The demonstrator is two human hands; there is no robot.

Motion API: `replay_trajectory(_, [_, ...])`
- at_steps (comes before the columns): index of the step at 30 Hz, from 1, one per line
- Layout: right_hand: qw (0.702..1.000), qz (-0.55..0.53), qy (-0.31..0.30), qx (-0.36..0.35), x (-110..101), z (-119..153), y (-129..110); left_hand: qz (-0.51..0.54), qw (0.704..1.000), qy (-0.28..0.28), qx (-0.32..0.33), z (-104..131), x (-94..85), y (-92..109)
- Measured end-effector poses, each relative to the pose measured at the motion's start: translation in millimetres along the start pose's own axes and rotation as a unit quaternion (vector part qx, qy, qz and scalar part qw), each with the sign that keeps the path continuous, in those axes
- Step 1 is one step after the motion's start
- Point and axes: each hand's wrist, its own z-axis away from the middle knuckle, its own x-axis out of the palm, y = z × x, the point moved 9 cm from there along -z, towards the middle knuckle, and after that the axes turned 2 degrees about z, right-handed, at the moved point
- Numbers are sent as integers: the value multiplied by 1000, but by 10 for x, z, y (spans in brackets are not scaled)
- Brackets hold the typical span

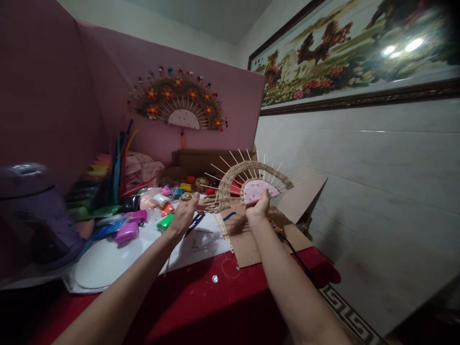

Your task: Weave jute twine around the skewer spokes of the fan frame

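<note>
Held fan (256, 191) above the cardboard (247, 249), packets (127, 232) to its left, second fan (184, 119) on the panel (240, 115) behind.

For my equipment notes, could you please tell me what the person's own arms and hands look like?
The left forearm and right forearm are bare, with no sleeves showing. The left hand and right hand are ungloved, with no watch or bracelet visible.

- fan (224, 188): woven w/ rough, matt cord
- fan ctr. (258, 191): covered w/ matt cloth, appar.
- packs (127, 232): wrapped in glossy plast.
- wall (359, 158): faced w/ smooth tile
</note>
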Motion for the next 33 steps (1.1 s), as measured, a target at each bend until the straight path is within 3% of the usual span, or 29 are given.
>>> replay_trajectory(3, [1000,-12,3,3,0,10,-9,146,986,-16,-75,-29,50,-183])
replay_trajectory(6, [1000,8,-4,-8,10,16,-39,287,946,-40,-148,-19,140,-308])
replay_trajectory(10, [999,25,-27,-3,60,66,-51,367,910,-69,-178,20,212,-346])
replay_trajectory(21, [996,-20,-66,58,196,191,17,304,938,-138,-97,77,361,-261])
replay_trajectory(26, [994,5,-89,62,243,214,30,273,946,-135,-108,80,382,-306])
replay_trajectory(33, [993,8,-77,90,234,258,81,278,941,-149,-124,101,445,-316])
